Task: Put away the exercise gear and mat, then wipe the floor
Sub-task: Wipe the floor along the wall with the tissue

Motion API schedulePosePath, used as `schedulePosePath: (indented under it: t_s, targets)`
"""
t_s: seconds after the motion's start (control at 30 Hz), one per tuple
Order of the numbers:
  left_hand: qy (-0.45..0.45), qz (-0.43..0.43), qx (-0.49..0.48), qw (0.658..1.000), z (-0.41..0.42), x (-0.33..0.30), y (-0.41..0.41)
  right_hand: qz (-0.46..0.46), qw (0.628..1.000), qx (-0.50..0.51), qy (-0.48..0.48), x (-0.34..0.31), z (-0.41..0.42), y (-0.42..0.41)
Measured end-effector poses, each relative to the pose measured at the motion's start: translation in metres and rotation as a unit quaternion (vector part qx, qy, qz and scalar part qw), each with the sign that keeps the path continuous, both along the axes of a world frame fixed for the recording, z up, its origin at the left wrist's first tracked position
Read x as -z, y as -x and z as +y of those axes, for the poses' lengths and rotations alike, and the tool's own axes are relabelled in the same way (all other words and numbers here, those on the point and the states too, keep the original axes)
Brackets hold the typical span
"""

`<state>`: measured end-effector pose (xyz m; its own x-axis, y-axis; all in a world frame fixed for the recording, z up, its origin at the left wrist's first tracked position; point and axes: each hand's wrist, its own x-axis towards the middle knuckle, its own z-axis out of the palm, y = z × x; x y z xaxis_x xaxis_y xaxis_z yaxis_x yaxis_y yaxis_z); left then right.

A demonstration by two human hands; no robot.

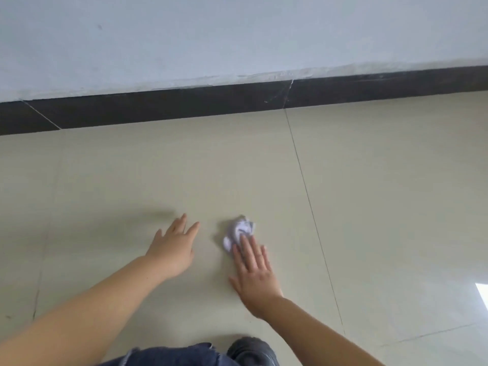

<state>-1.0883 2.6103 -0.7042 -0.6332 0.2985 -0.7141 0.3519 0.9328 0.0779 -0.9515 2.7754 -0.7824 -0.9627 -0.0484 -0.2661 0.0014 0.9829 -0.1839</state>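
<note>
Step in hand: the floor-wiping part of the task, by my reading; no exercise gear or mat shows in this view.
Right hand [254, 270]: laid flat, fingers [247, 247] straight and close together, their tips pressing on the near edge of the crumpled wipe [240, 231]. They press it rather than curl round it.
Left hand [174, 247]: spread wide with fingers straight, holding nothing, low over the floor [383, 194] or resting on it; I cannot tell which.
Wipe: a small white wad on the beige tile, just beyond the right fingertips and a little to the right of the left fingers.
Floor: large glossy tiles; one grout line [309, 196] runs to the right of the right fingers, toward the dark skirting [158, 107] and the pale wall [237, 35] well beyond both hands.
Next move: probably needs steady downward pressure so the wad slides with the fingers and does not slip out ahead of them.
Also seen: denim hem [171, 355] and a dark shoe [250, 350] behind the hands.
Writing: none readable; faint grey marks on the wipe are too blurred to make out.
</note>
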Motion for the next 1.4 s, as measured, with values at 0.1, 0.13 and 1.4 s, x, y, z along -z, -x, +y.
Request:
schedulePosePath:
  t_s: [0.1,0.13,1.4]
  targets:
    - [-0.005,-0.009,0.035,0.999,0.02,-0.005,0.009,-0.022,0.986,-0.165,-0.019,0.002,0.022,0.007]
    - [-0.002,-0.014,0.043,0.999,0.026,-0.005,0.012,-0.028,0.985,-0.171,-0.021,0.004,0.043,0.007]
    - [0.091,0.0,0.025,0.996,0.113,0.045,0.071,0.005,0.999,-0.016,0.049,-0.001,0.131,0.128]
